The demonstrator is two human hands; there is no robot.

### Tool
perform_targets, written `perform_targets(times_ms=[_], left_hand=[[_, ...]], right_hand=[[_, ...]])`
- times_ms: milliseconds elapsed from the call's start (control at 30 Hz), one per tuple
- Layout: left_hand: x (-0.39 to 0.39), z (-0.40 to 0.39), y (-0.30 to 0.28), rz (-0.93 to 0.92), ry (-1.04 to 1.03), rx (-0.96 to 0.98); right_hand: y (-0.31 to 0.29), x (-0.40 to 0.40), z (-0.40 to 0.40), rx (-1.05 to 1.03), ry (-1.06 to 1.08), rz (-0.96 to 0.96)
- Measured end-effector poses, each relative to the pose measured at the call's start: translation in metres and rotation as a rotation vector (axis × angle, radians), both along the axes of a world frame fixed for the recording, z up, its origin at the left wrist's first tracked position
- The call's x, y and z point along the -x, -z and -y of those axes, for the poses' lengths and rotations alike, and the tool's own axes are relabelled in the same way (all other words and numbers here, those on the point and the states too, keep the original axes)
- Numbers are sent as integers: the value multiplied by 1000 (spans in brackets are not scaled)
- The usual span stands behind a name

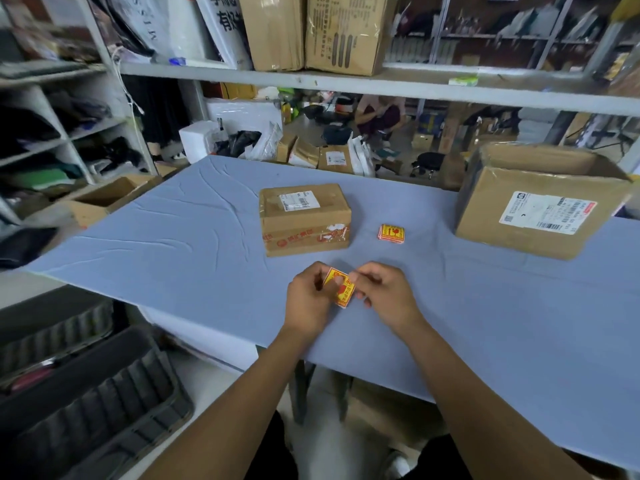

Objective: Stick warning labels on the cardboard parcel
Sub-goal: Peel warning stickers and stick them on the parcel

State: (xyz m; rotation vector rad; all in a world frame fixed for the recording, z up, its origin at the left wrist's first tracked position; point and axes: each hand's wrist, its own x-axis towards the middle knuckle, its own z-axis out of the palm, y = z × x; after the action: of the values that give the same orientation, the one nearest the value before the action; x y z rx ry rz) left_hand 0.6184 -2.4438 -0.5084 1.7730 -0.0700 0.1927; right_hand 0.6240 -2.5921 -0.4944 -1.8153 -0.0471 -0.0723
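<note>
1. Cardboard parcel (304, 220) sits directly beyond the grip, apart, long axis crosswise.
2. Left hand (308, 299) and right hand (384, 292) pinch one warning label (340, 287).
3. Both hands sit about equally near.

Pinched between the left hand (309, 299) and right hand (382, 292), the warning label (341, 289) is yellow with red print and a red border. Just beyond the grip, the cardboard parcel (304, 220) is brown with a white barcode slip and red-printed tape. Right of it, the label stack (391, 233) repeats yellow and red. Underneath, the tablecloth (173, 237) is plain pale blue.
</note>
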Motion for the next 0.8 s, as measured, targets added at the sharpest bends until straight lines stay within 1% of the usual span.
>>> perform_targets(times_ms=[100, 167, 300, 333, 400, 467, 567, 667, 800], left_hand=[[3, -2, 1, 18, -35, 4], [4, 0, 1, 31, -43, -39], [7, 1, 1, 101, -178, -129], [8, 1, 1, 126, -179, -155], [8, 2, 2, 156, -105, -162], [9, 3, 3, 148, -41, -132], [10, 2, 3, 143, -20, -91], [10, 0, 2, 124, -20, -66], [10, 1, 1, 87, -18, -43]], right_hand=[[3, 5, -5, 23, -14, 17], [4, 5, -4, 48, -6, 25], [7, 5, -4, 36, 55, 48], [7, 6, -4, 28, 54, 52], [7, 7, -4, 14, 20, 62], [6, 9, -3, -6, -25, 72], [4, 11, -1, -28, -76, 60], [2, 13, 0, -7, -109, 43], [2, 13, 0, -26, -100, 44]])
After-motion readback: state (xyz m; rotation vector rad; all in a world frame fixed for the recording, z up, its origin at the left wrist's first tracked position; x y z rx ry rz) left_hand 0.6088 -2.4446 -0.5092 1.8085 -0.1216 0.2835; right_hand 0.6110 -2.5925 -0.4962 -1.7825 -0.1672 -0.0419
